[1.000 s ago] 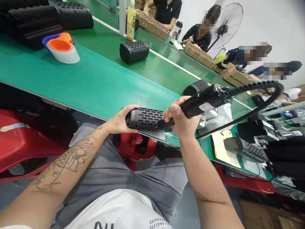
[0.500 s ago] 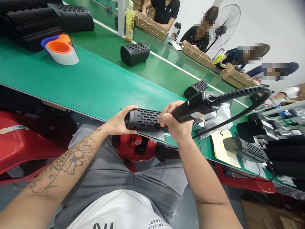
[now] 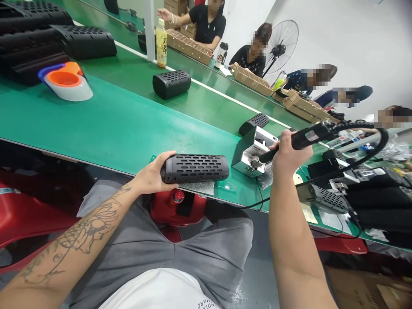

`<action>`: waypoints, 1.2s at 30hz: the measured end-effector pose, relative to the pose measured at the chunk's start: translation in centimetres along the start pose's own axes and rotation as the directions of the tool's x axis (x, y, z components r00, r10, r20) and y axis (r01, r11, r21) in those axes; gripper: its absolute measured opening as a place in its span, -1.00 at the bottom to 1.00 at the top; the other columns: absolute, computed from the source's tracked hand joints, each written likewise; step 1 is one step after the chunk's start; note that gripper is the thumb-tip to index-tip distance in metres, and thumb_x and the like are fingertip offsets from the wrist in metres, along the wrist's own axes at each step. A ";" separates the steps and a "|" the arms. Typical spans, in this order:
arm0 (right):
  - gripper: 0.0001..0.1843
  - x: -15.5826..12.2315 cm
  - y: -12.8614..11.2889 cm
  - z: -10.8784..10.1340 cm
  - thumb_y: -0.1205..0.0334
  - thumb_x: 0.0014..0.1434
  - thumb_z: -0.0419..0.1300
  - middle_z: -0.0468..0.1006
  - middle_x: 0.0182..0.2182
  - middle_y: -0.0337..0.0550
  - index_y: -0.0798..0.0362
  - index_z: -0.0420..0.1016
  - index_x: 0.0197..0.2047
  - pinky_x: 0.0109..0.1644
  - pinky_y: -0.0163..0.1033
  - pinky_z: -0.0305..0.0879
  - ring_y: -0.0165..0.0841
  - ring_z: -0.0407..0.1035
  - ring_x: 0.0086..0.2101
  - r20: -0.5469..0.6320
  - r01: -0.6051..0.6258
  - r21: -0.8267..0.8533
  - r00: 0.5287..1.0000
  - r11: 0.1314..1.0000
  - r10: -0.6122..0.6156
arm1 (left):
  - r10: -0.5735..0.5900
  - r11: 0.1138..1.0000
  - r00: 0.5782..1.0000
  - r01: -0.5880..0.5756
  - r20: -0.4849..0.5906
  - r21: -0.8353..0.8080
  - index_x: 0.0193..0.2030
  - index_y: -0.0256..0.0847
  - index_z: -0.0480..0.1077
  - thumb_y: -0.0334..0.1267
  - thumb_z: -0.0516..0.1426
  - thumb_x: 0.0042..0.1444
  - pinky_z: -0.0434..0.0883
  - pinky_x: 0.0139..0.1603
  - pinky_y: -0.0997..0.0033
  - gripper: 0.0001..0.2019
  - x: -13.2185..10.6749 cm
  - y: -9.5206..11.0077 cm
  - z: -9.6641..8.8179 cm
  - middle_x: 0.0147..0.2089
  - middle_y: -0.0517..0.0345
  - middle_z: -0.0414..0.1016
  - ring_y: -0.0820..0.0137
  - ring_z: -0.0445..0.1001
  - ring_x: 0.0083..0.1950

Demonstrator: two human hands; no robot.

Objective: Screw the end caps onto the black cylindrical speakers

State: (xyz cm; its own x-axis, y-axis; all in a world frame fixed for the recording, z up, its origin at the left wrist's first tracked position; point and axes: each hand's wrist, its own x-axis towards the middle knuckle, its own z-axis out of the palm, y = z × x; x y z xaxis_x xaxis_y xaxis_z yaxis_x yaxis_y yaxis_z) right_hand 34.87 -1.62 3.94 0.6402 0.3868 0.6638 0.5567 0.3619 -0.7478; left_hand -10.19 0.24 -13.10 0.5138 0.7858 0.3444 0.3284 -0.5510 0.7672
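My left hand (image 3: 151,174) grips one end of a black perforated speaker (image 3: 195,168), which lies lengthwise at the near edge of the green belt (image 3: 122,124). My right hand (image 3: 287,151) is closed round a black electric screwdriver (image 3: 302,139) with a thick cable looping off to the right. The tool's tip points down at a small grey metal box (image 3: 249,155) just right of the speaker. Tool and speaker are apart.
A second black speaker (image 3: 171,83) stands further up the belt, a third (image 3: 254,122) behind the metal box. An orange and white dish (image 3: 66,82) and black casings (image 3: 41,30) sit at the left. Several people work at cardboard trays opposite. Black equipment (image 3: 363,197) crowds the right.
My right hand has pulled the screwdriver off the speaker's end and moved it right, over the metal box. The left hand keeps hold of the speaker. The view has shifted right.
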 end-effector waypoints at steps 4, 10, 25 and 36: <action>-0.38 -0.2 3.0 -1.5 -0.45 0.20 0.64 0.45 -0.59 -0.46 -0.15 0.53 -0.26 -0.45 -0.06 0.52 -0.26 0.48 -0.62 0.033 -0.044 0.008 0.998 0.999 0.044 | -0.020 1.000 1.000 0.020 -0.001 0.013 0.85 0.08 0.21 -0.05 0.65 0.12 0.66 0.72 -0.22 0.22 0.0 0.1 -0.1 0.73 -0.18 0.54 -0.23 0.70 0.63; -0.41 -2.5 1.0 -2.1 -0.41 0.26 0.67 0.51 -0.56 -0.47 -0.11 0.62 -0.19 -0.43 -0.07 0.61 -0.27 0.51 -0.61 0.139 -0.045 0.089 0.990 0.995 0.032 | -0.018 1.000 1.000 0.018 0.008 0.018 0.85 0.04 0.22 -0.01 0.64 0.14 0.65 0.73 -0.15 0.21 0.2 0.2 0.0 0.75 -0.19 0.54 -0.21 0.68 0.66; -0.44 -2.1 0.3 -2.4 -0.34 0.23 0.73 0.45 -0.60 -0.45 -0.16 0.58 -0.28 -0.52 -0.08 0.51 -0.30 0.37 -0.64 0.074 -0.040 0.141 0.997 0.989 0.030 | -0.031 0.999 0.999 0.031 0.012 -0.013 0.86 0.03 0.26 -0.05 0.67 0.11 0.69 0.68 -0.09 0.23 0.2 0.0 0.2 0.76 -0.18 0.54 -0.20 0.70 0.66; -0.49 -13.7 -14.1 6.3 -0.44 0.40 0.65 0.42 -0.55 -0.48 -0.24 0.69 -0.07 -0.56 -0.17 0.49 -0.37 0.33 -0.68 0.563 -0.301 0.614 0.815 0.730 -0.138 | 0.009 0.997 1.000 -0.009 0.008 -0.075 0.86 0.04 0.28 -0.08 0.70 0.10 0.59 0.80 -0.08 0.25 0.4 -0.1 0.5 0.80 -0.15 0.52 -0.18 0.63 0.73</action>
State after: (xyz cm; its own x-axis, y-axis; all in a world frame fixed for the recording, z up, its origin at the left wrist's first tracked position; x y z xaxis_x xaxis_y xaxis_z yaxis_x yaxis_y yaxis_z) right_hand 14.96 -6.68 5.46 0.1471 0.7430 0.6530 -0.1112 0.6684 -0.7354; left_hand -9.58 0.48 -13.32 0.5231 0.7783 0.3473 0.2637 -0.5353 0.8024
